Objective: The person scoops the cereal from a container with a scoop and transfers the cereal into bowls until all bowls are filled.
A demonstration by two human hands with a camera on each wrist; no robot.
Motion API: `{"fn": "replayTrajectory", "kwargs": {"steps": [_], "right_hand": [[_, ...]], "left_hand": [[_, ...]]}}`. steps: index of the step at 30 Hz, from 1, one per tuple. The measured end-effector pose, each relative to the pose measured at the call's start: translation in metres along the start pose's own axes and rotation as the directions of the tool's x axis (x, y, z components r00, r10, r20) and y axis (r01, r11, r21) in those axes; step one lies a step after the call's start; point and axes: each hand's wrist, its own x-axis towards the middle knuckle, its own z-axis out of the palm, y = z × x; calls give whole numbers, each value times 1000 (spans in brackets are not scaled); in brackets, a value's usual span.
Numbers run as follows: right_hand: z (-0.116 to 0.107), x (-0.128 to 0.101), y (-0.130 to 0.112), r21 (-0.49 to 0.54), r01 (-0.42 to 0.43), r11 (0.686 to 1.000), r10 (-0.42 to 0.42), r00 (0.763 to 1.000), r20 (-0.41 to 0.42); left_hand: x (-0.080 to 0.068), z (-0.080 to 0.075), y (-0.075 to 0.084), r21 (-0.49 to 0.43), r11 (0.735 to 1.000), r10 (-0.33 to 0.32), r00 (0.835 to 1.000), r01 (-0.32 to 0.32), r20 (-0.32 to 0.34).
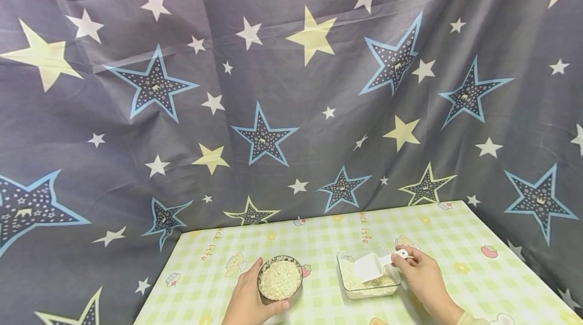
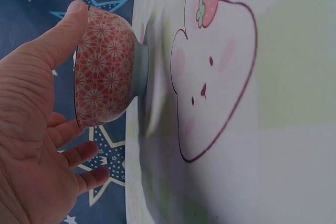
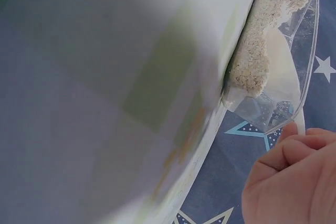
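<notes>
A round bowl (image 1: 280, 278) full of pale grain stands on the checked tablecloth (image 1: 319, 236). My left hand (image 1: 250, 290) cups it from the near left. In the left wrist view the bowl (image 2: 105, 69) is red-patterned; the thumb lies along its side and the fingers of my left hand (image 2: 47, 129) curve under it. My right hand (image 1: 406, 263) pinches the handle of a white scoop (image 1: 370, 266), whose blade sits in a clear rectangular container (image 1: 346, 284) of the same grain. The right wrist view shows the container (image 3: 307, 35), the scoop (image 3: 283, 69) and my right hand (image 3: 294, 182).
The small table's left edge (image 1: 159, 274) and right edge (image 1: 510, 259) are close by. A dark star-printed cloth (image 1: 291, 87) hangs right behind the table and drapes down both sides. Cartoon prints such as a rabbit (image 2: 210, 72) mark the tablecloth.
</notes>
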Motion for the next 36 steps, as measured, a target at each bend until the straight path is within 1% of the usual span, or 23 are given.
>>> {"fn": "replayTrajectory", "kwargs": {"steps": [4,9,12,18,20,22,24,27,29,31,32,34,36], "right_hand": [[-1,1,3,-14,-3,1000,3,1000,0],[-2,2,6,-50,-15,999,16,1000,7],[-3,2,7,-57,-29,998,30,999,20],[-3,0,3,-9,-26,1000,26,999,28],[-3,-1,1,20,-25,1000,24,999,39],[-2,-2,0,56,-36,998,33,998,55],[0,-3,-2,91,-46,995,40,997,70],[3,-4,-4,131,-51,990,41,996,80],[5,-5,-4,144,-55,988,44,996,80],[6,-5,-4,161,-75,984,62,995,81],[7,-5,-4,169,-83,982,70,994,84],[7,-5,-5,181,-103,978,88,992,90],[7,-5,-6,193,-121,974,103,990,100]], "left_hand": [[-1,0,-2,-2,1000,-3,1000,3,5],[-2,-1,-5,18,1000,8,1000,-8,3],[-3,-1,-8,15,1000,-2,1000,2,9],[-3,-4,-12,3,1000,-29,999,29,33],[-4,-5,-11,4,999,-32,999,32,26],[-6,-6,-8,6,1000,-21,1000,21,6],[-9,-6,-2,-1,1000,6,1000,-6,-26],[-12,-7,11,-21,998,61,996,-63,-68],[-14,-5,20,-41,993,110,991,-113,-80],[-15,-2,29,-51,983,174,982,-178,-72],[-16,0,33,-49,974,216,974,-220,-70],[-18,6,41,-28,951,305,951,-306,-58],[-18,14,48,24,916,400,914,-400,-63]]}}
